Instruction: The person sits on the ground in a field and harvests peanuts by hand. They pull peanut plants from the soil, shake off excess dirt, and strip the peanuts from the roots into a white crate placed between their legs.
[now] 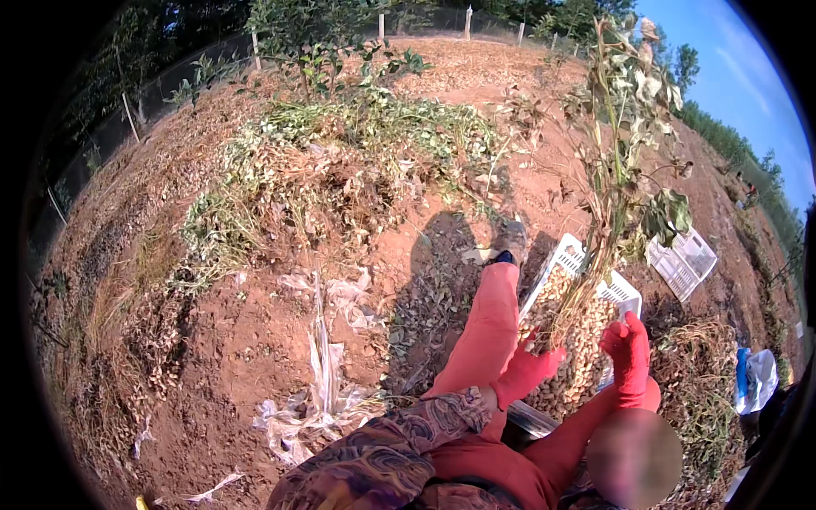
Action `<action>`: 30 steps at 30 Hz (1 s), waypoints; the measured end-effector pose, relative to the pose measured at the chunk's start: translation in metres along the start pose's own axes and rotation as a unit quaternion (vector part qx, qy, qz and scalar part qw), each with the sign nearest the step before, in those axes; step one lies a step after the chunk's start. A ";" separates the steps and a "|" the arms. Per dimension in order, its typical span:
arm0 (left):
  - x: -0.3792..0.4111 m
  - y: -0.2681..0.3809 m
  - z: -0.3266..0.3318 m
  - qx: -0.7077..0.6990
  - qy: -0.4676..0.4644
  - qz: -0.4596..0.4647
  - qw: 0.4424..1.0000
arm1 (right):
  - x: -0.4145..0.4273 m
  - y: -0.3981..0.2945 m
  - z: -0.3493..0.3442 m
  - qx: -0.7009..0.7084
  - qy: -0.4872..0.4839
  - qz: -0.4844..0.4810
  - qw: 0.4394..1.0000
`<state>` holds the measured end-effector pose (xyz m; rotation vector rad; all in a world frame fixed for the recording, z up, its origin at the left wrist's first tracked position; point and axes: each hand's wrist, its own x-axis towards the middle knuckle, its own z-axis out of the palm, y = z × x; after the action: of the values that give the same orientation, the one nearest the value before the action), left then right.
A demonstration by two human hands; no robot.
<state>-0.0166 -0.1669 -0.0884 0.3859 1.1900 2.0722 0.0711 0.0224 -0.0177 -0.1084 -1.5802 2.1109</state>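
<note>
My left hand (pixel 528 373), in a red glove, grips the root end of a peanut plant (pixel 599 229). Its stems rise away from me, with wilted, partly dried leaves towards the top. Beneath it, a white slatted plastic crate (pixel 621 292) holds many peanuts in their shells (pixel 583 347). My right hand (pixel 626 354), also red-gloved, is raised at the crate's right side, apart from the stems. Its fingers are bent and spread, and I see nothing between them; the palm is partly hidden. The crate stands by my outstretched leg in red trousers (pixel 481 328).
Pulled peanut plants (pixel 331 159) form a heap ahead and to the left. Torn clear plastic film (pixel 325 370) lies on reddish soil. Right of the full crate are another white crate (pixel 683 261), plant debris (pixel 701 376) and a white-and-blue bag (pixel 757 381). A small tree (pixel 306 57) grows beyond the heap.
</note>
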 end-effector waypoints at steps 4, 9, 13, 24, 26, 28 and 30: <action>0.023 0.138 -0.062 0.013 0.144 0.182 0.973 | -0.003 -0.006 -0.011 -0.005 0.032 0.014 0.999; 0.067 0.340 -0.229 0.253 0.498 0.379 0.738 | -0.014 -0.013 0.003 -0.090 0.058 0.029 0.994; 0.003 0.332 -0.243 0.361 0.415 0.451 0.703 | -0.013 -0.027 0.005 -0.089 0.073 0.049 0.992; 0.018 0.155 -0.212 0.307 0.190 0.060 0.931 | -0.045 -0.080 -0.072 -0.085 0.198 -0.025 0.976; 0.036 0.174 -0.178 0.367 0.140 0.069 0.917 | -0.048 -0.079 -0.082 -0.089 0.212 -0.022 0.973; 0.044 0.183 -0.143 0.413 0.096 0.075 0.903 | -0.055 -0.078 -0.088 -0.093 0.209 -0.019 0.973; 0.050 0.179 -0.110 0.490 -0.002 0.014 0.871 | -0.065 -0.081 -0.102 -0.054 0.186 -0.022 0.981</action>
<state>-0.1906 -0.2597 -0.0002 0.8597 2.1825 1.3173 0.1907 0.1001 0.0086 -0.4725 -1.4528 1.8398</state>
